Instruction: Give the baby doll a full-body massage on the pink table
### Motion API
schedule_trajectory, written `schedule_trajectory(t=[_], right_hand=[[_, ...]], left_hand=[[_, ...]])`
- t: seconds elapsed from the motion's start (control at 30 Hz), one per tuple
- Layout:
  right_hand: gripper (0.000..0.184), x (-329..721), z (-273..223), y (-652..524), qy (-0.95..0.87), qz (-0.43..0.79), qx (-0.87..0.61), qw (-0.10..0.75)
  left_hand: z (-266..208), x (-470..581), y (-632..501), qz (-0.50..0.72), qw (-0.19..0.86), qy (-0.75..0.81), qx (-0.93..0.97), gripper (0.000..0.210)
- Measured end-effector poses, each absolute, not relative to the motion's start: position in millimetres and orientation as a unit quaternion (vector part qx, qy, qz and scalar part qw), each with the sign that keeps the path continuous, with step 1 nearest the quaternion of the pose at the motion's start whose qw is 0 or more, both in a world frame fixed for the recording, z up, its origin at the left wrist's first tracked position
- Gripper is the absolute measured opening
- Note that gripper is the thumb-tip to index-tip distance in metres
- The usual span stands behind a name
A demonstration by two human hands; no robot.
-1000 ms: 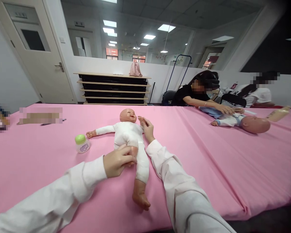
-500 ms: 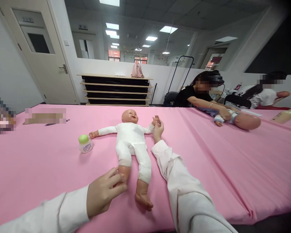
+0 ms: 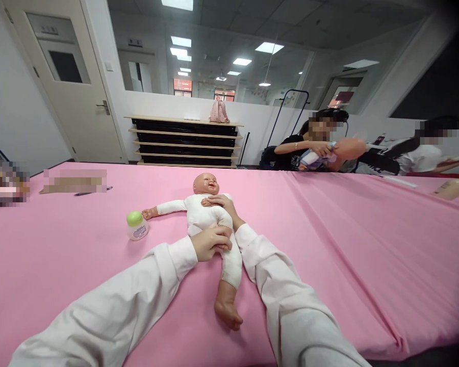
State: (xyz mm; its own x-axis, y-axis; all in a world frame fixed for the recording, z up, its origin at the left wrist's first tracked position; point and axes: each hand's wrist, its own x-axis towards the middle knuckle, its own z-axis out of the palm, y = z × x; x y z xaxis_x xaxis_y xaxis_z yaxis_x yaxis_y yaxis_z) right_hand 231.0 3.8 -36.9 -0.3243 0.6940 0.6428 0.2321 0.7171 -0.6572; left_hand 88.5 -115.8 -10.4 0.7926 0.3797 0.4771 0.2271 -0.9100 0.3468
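Note:
A baby doll (image 3: 201,211) in a white cloth body lies on its back on the pink sheet (image 3: 168,321), its head away from me. My left hand (image 3: 211,242) is closed around the doll's leg on the left of the picture, which is bent up over its belly; the foot is mostly covered by my fingers. With my right hand (image 3: 225,205) I hold the doll's arm folded across its chest, the small hand showing at my fingertips. The doll's other arm stretches out left. Its other leg lies straight towards me.
A jar with a green lid (image 3: 136,226) stands beside the doll's outstretched hand. Farther back lie a pen (image 3: 94,191) and a blurred flat item. At the right, a person (image 3: 290,150) holds another doll (image 3: 348,149), near a second person and a beige bottle (image 3: 454,187).
My left hand has lifted the doll's leg and bent it up over the belly. My right hand has brought the arm inward across the chest. The co-worker's doll has been raised off the table.

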Motion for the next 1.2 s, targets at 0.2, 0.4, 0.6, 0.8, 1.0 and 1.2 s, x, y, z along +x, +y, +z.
schedule_trajectory(t=[0.2, 0.4, 0.6, 0.8, 1.0, 1.2], right_hand=[[0.027, 247.0, -46.1, 1.4, -0.586, 0.217, -0.388, 0.677], [0.031, 317.3, -69.0, 25.5, -0.300, 0.204, -0.481, 0.798], [0.027, 359.1, -79.8, 28.2, -0.214, 0.347, -0.448, 0.796], [0.006, 365.9, -82.0, 18.8, -0.212, 0.424, -0.412, 0.778], [0.005, 354.0, -89.0, 20.6, -0.174, 0.432, -0.390, 0.794], [0.009, 353.6, -86.5, 17.2, -0.167, 0.443, -0.368, 0.800]], left_hand=[[2.5, 63.8, -174.0, 0.299, 0.105, 0.162, 0.934, 0.023], [-15.4, 15.9, -239.6, 0.240, 0.049, 0.150, 0.958, 0.032], [-51.3, -2.8, -252.1, 0.278, 0.013, 0.174, 0.944, 0.034], [-41.9, 0.0, -250.0, 0.283, 0.074, 0.160, 0.943, 0.037], [8.5, 50.9, -192.8, 0.334, 0.075, 0.202, 0.917, 0.035], [28.6, 172.7, -83.3, 0.302, 0.055, 0.251, 0.918, 0.034]])
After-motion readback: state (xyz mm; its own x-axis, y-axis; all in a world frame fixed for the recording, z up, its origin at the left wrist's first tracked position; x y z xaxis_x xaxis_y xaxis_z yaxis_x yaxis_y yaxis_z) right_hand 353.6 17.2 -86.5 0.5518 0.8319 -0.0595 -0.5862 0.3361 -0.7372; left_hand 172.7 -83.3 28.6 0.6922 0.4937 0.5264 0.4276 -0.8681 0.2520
